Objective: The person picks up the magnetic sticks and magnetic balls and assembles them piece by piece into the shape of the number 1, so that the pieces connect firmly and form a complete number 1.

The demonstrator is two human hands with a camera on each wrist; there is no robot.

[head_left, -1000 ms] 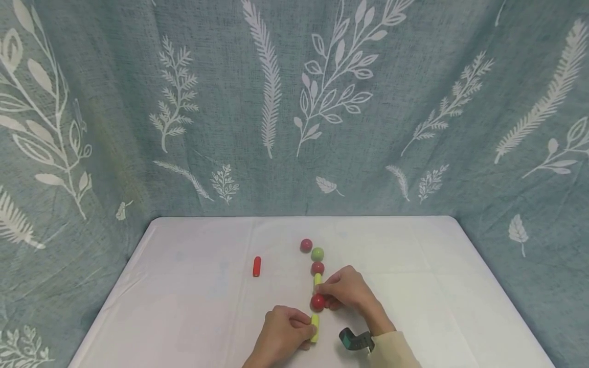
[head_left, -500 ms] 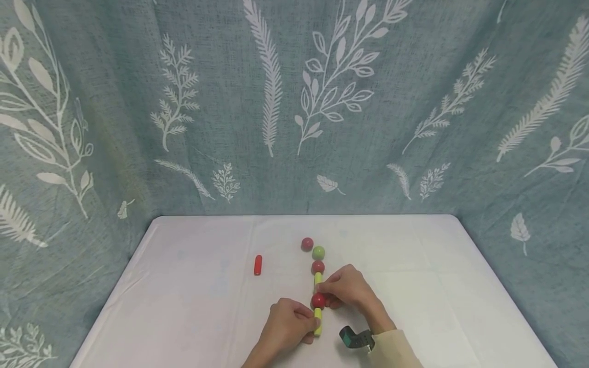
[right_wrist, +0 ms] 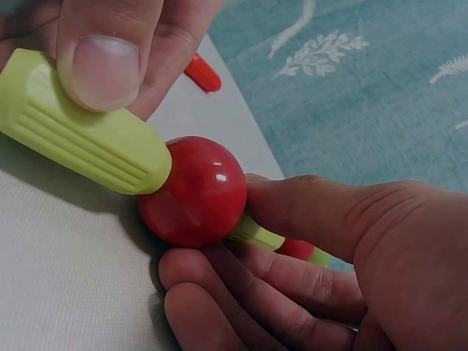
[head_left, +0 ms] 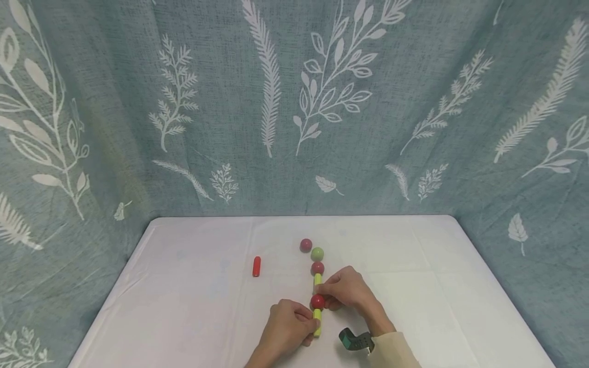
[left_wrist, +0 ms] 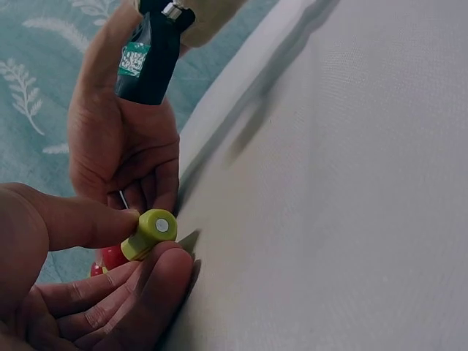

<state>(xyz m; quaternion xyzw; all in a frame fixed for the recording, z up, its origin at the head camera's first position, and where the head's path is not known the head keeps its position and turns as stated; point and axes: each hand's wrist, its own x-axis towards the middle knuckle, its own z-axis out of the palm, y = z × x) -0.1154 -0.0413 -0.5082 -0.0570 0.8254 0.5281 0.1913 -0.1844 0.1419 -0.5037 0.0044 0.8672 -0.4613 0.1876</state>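
My left hand (head_left: 286, 323) pinches a yellow-green ribbed rod (right_wrist: 88, 142) between thumb and fingers. One end of that rod meets a glossy red ball (right_wrist: 197, 190); its other end, with a small silvery disc, faces the left wrist camera. Beyond the ball, a second yellow-green rod (head_left: 317, 279) is pinched by my right hand (head_left: 346, 290), whose fingers partly cover it. In the right wrist view, right fingertips lie just under the red ball. Farther along the same line come another red ball (head_left: 317, 268) and a green ball (head_left: 317, 254).
A reddish ball (head_left: 306, 245) lies at the line's far end, left of the green one. Off to the left is a separate red rod (head_left: 256, 267). Everything lies on a white-covered table (head_left: 193, 301), with a patterned blue-green curtain (head_left: 294, 102) behind it.
The left hand has brought its yellow-green rod away from the body and slightly right, closing the gap to the red ball. The right hand has kept its place.
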